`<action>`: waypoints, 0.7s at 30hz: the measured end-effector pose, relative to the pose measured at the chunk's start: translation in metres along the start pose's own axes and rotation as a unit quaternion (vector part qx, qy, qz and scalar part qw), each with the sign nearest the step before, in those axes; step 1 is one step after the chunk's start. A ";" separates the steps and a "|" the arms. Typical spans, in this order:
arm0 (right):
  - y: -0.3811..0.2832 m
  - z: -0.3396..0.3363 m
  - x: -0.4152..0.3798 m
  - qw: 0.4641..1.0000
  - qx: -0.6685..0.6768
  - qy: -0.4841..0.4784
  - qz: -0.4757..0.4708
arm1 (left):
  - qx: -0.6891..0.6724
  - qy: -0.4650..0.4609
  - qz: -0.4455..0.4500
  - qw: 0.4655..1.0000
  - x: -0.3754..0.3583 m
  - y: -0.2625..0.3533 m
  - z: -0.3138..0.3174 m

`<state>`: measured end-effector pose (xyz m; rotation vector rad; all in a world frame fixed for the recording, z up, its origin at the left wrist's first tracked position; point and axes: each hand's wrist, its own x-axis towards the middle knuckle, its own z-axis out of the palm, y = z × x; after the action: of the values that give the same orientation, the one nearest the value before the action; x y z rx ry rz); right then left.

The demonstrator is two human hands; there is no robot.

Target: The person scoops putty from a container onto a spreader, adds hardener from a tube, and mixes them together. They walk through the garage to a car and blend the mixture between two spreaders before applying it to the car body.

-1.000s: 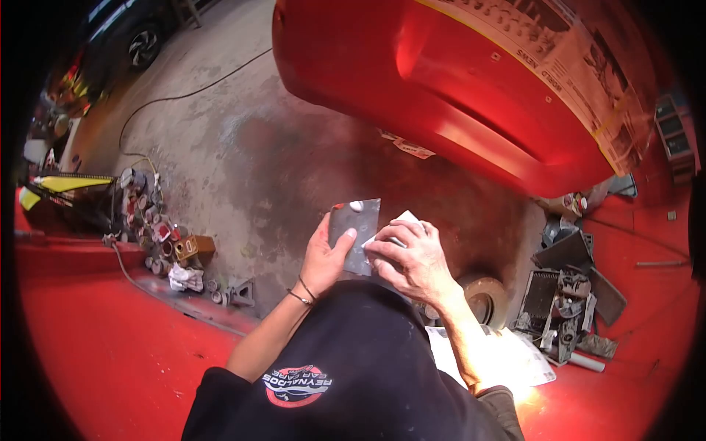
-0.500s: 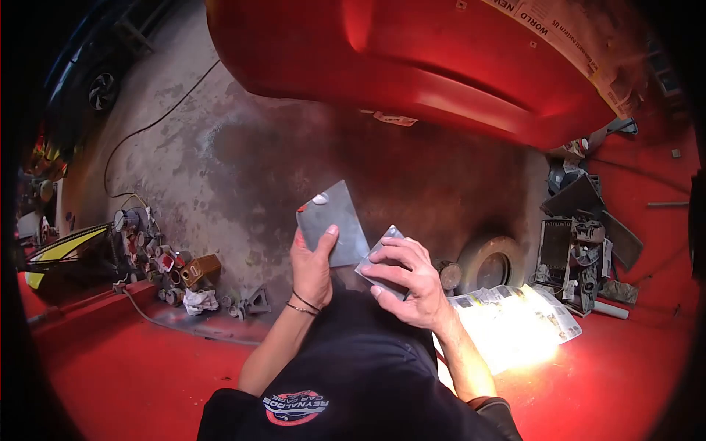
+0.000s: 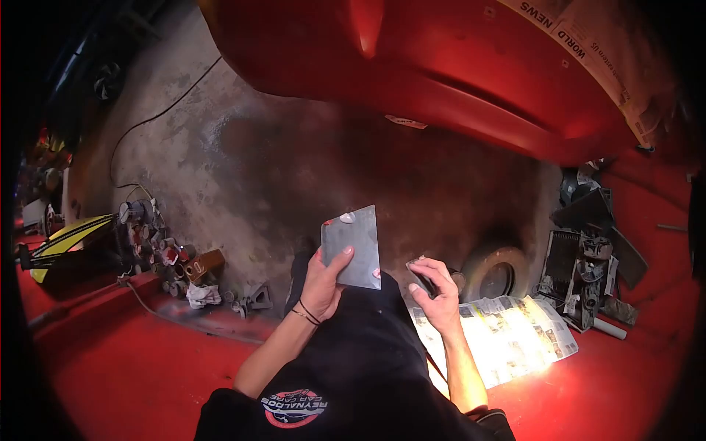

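Observation:
My left hand (image 3: 323, 288) grips a flat grey plate (image 3: 358, 250), its thumb lying across the face. Near the plate's top edge sits a white dab of putty (image 3: 347, 218), with a small red spot (image 3: 328, 223) at the upper left corner. A small pale pinkish dab (image 3: 376, 273) shows at the lower right edge. To the right, apart from the plate, my right hand (image 3: 441, 300) pinches a small flat spreader (image 3: 421, 279) between thumb and fingers. The spreader is seen nearly edge-on, so its face is mostly hidden.
Ahead hangs a large red car panel (image 3: 441, 88) with newspaper masking (image 3: 581, 55) along its edge. A tire (image 3: 496, 273) and brightly lit newspaper (image 3: 507, 338) lie at right, beside dark parts (image 3: 585, 257). Cans and clutter (image 3: 165, 253) stand at left near a hose (image 3: 158, 117).
My right hand has drawn away from the plate to the right and down, turning the spreader edge-on. The plate has shifted right and down and rotated more upright; a pinkish dab now shows at its lower right.

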<state>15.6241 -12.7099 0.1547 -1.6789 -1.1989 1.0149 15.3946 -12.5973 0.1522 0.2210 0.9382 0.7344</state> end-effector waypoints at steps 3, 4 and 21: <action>-0.026 0.015 0.007 0.994 -0.062 0.085 -0.021 | 0.065 -0.013 0.061 0.996 0.014 0.021 -0.003; -0.042 0.020 0.009 0.985 -0.133 0.107 -0.032 | 0.105 -0.023 0.079 0.991 0.020 0.028 -0.006; -0.092 0.069 -0.061 0.930 -0.251 0.266 0.040 | 0.399 -0.342 0.049 0.849 0.043 0.005 0.052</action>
<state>15.5186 -12.7384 0.2252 -2.2261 -1.0709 0.2474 15.4499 -12.5581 0.1576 1.1964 0.4855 0.2636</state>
